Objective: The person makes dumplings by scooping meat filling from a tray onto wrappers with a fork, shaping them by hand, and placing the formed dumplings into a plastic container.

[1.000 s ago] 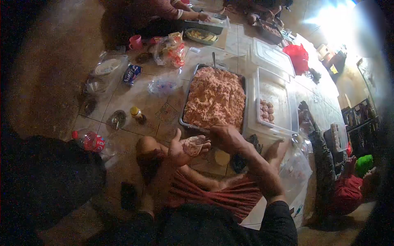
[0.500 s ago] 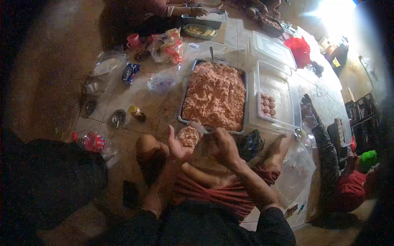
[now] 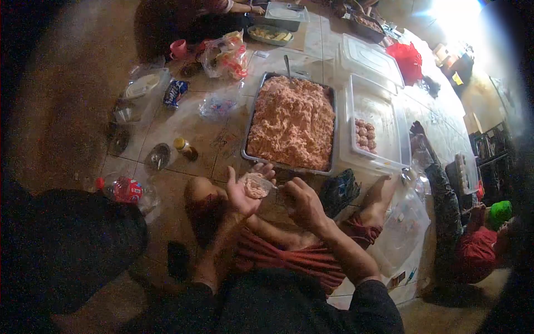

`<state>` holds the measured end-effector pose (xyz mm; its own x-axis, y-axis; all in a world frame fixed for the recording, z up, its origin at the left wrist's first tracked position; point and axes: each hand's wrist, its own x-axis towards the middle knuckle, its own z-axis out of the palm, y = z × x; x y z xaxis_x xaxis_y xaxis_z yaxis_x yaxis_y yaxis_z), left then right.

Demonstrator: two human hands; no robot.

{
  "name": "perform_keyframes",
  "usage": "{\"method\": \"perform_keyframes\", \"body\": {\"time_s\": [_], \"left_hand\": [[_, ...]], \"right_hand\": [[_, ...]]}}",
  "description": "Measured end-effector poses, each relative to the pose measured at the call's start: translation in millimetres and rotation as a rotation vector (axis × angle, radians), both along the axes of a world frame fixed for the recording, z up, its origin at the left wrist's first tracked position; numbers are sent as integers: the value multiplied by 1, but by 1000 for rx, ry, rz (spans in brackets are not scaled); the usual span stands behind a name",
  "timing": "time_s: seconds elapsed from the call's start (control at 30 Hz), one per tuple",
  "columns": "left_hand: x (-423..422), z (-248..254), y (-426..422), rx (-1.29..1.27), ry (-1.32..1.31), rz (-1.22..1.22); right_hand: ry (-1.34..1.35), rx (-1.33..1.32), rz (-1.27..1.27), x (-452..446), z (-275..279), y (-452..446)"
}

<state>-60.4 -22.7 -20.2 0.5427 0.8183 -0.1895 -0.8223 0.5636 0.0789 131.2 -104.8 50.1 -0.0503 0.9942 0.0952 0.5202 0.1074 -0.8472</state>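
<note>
My left hand [image 3: 240, 196] is palm up with its fingers spread, holding a flattened portion of minced meat [image 3: 255, 192] in the palm. A spoon [image 3: 267, 185] rests over that meat, its bowl partly see-through or shiny. My right hand [image 3: 303, 205] is closed around the spoon's handle, just to the right of the left palm. Beyond both hands lies a large metal tray [image 3: 243, 149] filled with pink minced meat [image 3: 292, 122]. Another spoon [image 3: 287, 65] stands in the far edge of the meat. Several meatballs [image 3: 365, 135] sit in a clear plastic container [image 3: 384, 119] to the right.
A clear lid [image 3: 371, 60] and a red bag [image 3: 405, 64] lie farther right. On the left are a small yellow-capped jar [image 3: 185, 148], a blue packet [image 3: 176, 93], plastic bags [image 3: 224, 54] and a bottle [image 3: 125, 189]. Another person's arm [image 3: 245, 8] reaches in at the top.
The spoon now lies over the meat in my left palm, where the meat's ridged surface showed before. My left fingers have spread out more. The view has shifted slightly.
</note>
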Motion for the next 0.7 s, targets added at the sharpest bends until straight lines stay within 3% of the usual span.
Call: {"method": "perform_keyframes", "body": {"time_s": [0.07, 0.17, 0.27, 0.4, 0.47, 0.5, 0.63, 0.7], "left_hand": [[-1, 5, -2, -52, 10, -77], [0, -3, 1, -135, -76, -20], [0, 13, -5, -117, 55, -181], [-3, 2, 0, 19, 105, -184], [-9, 1, 2, 185, 52, -258], [-11, 5, 0, 86, -17, -297], [-4, 11, -1, 13, -265, -371], [5, 18, -8, 3, -405, -358]], "right_hand": [[-310, 68, 111, 5, -4, 3], [-387, 105, 45, 15, 8, -3], [-194, 36, 46, 21, -10, -5], [-266, 137, 43, 29, -1, -7], [-128, 170, -158, 29, 4, -6], [-100, 265, -191, 28, 3, -4], [-43, 229, -247, 21, -38, -1], [-173, 281, -194, 14, -59, -1]]}}
